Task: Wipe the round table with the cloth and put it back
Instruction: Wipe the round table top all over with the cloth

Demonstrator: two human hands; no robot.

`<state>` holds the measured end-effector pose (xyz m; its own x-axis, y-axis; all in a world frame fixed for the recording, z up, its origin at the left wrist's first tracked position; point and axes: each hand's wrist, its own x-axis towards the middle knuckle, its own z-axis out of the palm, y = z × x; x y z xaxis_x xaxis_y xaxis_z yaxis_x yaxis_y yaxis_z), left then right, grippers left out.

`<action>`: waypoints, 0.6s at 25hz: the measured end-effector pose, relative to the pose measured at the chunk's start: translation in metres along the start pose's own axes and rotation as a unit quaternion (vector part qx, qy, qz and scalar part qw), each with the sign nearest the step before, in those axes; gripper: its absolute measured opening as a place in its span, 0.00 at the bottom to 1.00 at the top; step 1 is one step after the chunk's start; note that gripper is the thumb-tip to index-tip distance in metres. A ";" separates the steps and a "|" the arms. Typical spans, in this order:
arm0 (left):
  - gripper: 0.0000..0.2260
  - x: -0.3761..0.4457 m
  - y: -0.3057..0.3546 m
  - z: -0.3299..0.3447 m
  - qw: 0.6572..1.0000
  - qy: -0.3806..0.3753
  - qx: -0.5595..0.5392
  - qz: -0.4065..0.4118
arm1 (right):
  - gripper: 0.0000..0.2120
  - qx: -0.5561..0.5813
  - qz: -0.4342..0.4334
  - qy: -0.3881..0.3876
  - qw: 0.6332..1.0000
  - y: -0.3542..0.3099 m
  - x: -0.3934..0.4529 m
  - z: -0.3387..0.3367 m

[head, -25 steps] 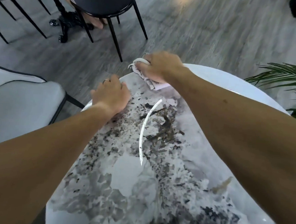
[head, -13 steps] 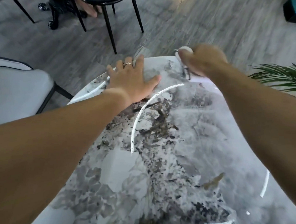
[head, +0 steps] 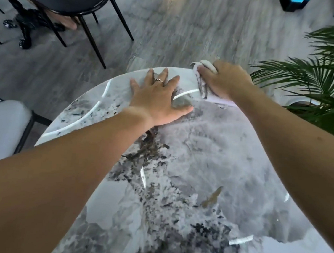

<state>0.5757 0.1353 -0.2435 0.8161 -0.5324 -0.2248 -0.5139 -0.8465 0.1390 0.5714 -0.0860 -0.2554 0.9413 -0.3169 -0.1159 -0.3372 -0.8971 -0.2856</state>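
- Sitting off the left rim of the round table [head: 208, 167], a pale padded chair [head: 5, 125] stands close beside it, and a black chair [head: 72, 3] stands well beyond the table's far edge on the grey floor.
- Pressing flat on the table near its far rim, the left hand [head: 157, 100] has its fingers spread wide and holds nothing; a ring [head: 159, 80] shows on one finger. It looks to be bracing the body for the reach.
- Lying just to the right of that hand at the table's far rim, the cloth [head: 203, 83] is bunched, with one fold poking out past the rim and a flat corner trailing on the tabletop.
- Bearing down on the cloth, the right hand [head: 226, 81] has its fingers curled over the bundle and pressed together, pinning it against the table's far edge.
- Standing off the table's right side, a potted plant [head: 309, 85] reaches its fronds close to the rim, near the wiping arm.
- Judging progress: the wiping is under way, and the cloth is working the far rim. Whether the middle and near parts of the table are already done cannot be told, since the marbled pattern hides any wet or dirty patches.
- Remaining, by my reckoning: finish whatever surface is unwiped, then carry the cloth back to its place, which is not in view.
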 end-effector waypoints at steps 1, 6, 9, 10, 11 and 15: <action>0.45 0.000 0.000 0.000 1.000 -0.002 0.001 0.000 | 0.26 -0.016 0.017 0.004 1.000 0.000 0.002 0.000; 0.48 0.001 0.023 0.006 1.000 -0.006 -0.003 -0.008 | 0.31 -0.027 -0.001 -0.013 1.000 -0.003 0.011 -0.005; 0.47 0.004 0.056 0.010 0.999 -0.006 -0.019 0.041 | 0.28 0.014 0.017 -0.007 1.000 0.042 -0.017 -0.018; 0.47 0.004 0.068 0.011 0.998 -0.009 -0.021 0.054 | 0.28 0.011 0.036 0.009 0.999 0.062 -0.036 -0.021; 0.47 0.004 0.078 0.011 0.998 -0.010 -0.016 0.065 | 0.28 0.012 0.056 0.028 0.998 0.080 -0.056 -0.022; 0.47 -0.001 0.104 0.015 0.995 -0.015 0.010 0.101 | 0.26 0.052 0.132 0.062 0.988 0.109 -0.106 -0.019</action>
<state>0.5173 0.0478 -0.2428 0.6873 -0.6915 -0.2224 -0.6725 -0.7215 0.1649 0.4351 -0.1558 -0.2557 0.8124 -0.5769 -0.0844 -0.5651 -0.7434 -0.3578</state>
